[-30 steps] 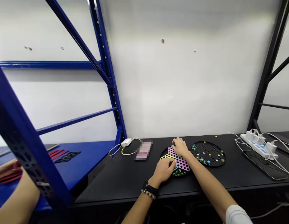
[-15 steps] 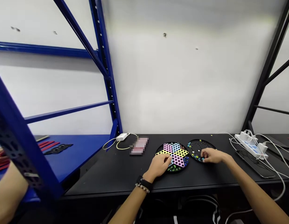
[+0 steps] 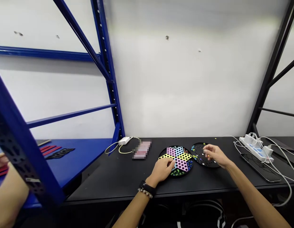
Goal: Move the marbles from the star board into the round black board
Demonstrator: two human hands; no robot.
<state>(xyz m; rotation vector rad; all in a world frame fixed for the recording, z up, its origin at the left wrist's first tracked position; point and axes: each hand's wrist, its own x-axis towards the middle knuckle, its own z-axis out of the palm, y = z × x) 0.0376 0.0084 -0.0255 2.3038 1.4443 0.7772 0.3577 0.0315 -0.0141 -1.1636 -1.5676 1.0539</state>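
A round Chinese-checkers board point(image 3: 178, 157) with a pink, yellow and blue star lies on the black table. My left hand point(image 3: 163, 169) rests on its near left edge, fingers curled against the rim. Right of it sits a round black tray point(image 3: 199, 154) with several coloured marbles in it. My right hand point(image 3: 215, 155) hovers over that tray's right side, its fingertips pinched on a small orange marble point(image 3: 208, 155).
A white charger with a cable point(image 3: 124, 140) and a pink object point(image 3: 142, 149) lie left of the board. A power strip point(image 3: 254, 145) and a phone point(image 3: 259, 162) sit at the right. Blue shelving point(image 3: 73, 152) stands to the left, another person's arm point(image 3: 6, 193) beside it.
My right hand left the star board and moved right to the marble tray, then rose slightly with a marble. My left hand stayed on the board's edge. The view shifted slightly.
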